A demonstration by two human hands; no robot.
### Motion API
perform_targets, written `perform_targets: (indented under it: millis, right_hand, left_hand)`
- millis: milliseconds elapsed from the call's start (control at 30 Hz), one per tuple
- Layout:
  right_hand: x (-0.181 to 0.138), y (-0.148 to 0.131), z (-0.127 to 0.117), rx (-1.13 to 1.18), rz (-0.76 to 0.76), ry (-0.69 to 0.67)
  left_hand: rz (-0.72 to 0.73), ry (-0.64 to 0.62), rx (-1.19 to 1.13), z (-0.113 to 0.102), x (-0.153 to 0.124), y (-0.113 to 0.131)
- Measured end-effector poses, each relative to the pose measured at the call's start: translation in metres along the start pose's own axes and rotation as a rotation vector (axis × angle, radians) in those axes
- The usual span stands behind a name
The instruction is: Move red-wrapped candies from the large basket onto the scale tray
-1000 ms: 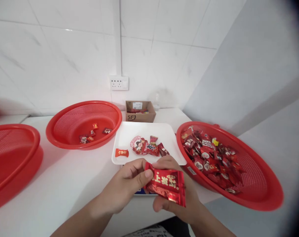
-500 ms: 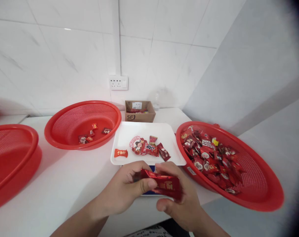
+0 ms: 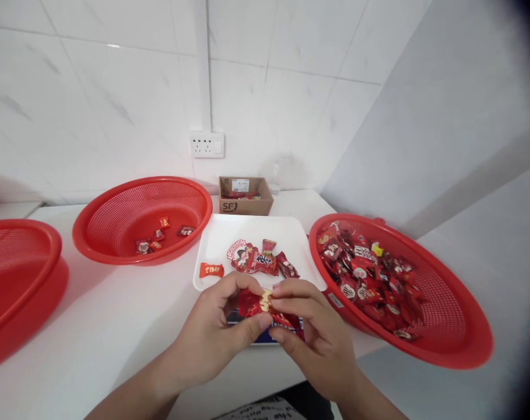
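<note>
My left hand (image 3: 218, 335) is closed on a red wrapped packet (image 3: 249, 303) with a pale gold figure printed on it, thumb in front and fingers behind. The fingers of my right hand (image 3: 319, 329) pinch its other side, covering part of it. More than one packet may be in this grip; I cannot tell. Just beyond my hands is a white scale tray (image 3: 295, 233). On it lie an orange-red sweet (image 3: 211, 270), a packet with a cartoon figure (image 3: 239, 255), a red packet (image 3: 265, 262), a small pink-green packet (image 3: 269, 246) and a dark red packet (image 3: 287, 266).
A red basket (image 3: 461, 326) heaped with wrapped sweets stands at the right. Another red basket (image 3: 94, 219), holding several sweets, is at the left, beside a third red basket (image 3: 50, 239). A small cardboard box (image 3: 251, 207) stands behind the tray.
My right fingers have closed in toward my left hand. The packet has turned, so its pale gold figure now faces up between my fingertips.
</note>
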State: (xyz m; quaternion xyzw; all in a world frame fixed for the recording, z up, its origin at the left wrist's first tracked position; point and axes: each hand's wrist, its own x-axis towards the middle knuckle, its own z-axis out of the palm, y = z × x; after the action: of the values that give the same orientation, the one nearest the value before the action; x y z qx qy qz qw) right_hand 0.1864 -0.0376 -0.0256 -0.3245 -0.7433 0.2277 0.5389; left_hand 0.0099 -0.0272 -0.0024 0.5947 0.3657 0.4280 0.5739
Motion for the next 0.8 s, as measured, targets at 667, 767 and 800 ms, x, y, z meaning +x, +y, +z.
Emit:
perform_targets:
  millis: [667, 767, 800]
  right_hand:
    - [0.005, 0.032, 0.003, -0.267, 0.242, -0.274]
    - [0.006, 0.031, -0.014, -0.405, 0.305, -0.239]
    - [0.006, 0.031, -0.025, -0.455, 0.343, -0.214]
  left_hand:
    - [0.062, -0.031, 0.813, -0.026, 0.019, -0.010]
    - [0.003, -0.010, 1.046, -0.029, 0.021, -0.012]
    - [-0.017, -0.011, 1.123, -0.031, 0.022, -0.013]
